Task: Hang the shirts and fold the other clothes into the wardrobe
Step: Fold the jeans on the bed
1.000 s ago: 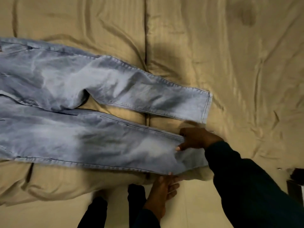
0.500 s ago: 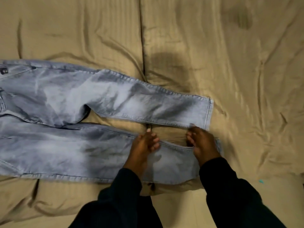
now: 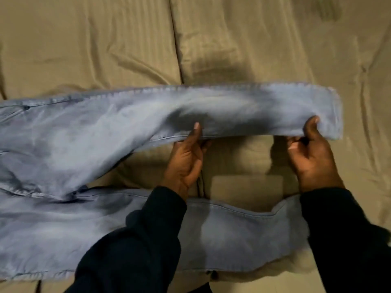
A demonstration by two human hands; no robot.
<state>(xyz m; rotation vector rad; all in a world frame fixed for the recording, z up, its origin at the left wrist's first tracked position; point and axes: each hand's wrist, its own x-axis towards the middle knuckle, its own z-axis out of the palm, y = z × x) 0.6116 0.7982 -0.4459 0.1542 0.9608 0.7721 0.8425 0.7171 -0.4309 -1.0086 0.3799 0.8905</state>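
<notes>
Soft faded-blue jeans (image 3: pixel 84 134) on creased tan bedding (image 3: pixel 254 39); left hand (image 3: pixel 187 157), right hand (image 3: pixel 311 153) pinch far leg's near seam.

jeans (image 3: pixel 84 134): faded pale-blue denim, matt, stitched seams | bed cover (image 3: pixel 105 39): tan cloth, faint sheen, creased | sleeves (image 3: pixel 137 240): dark matt cloth

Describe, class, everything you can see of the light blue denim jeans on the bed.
The light blue denim jeans, faded and washed-looking with stitched seams, lie spread across a tan bedcover, waist toward the left edge. The far leg is raised, its near edge pinched by the left hand mid-leg and the right hand near the hem. The near leg lies flat under both dark sleeves.
</notes>
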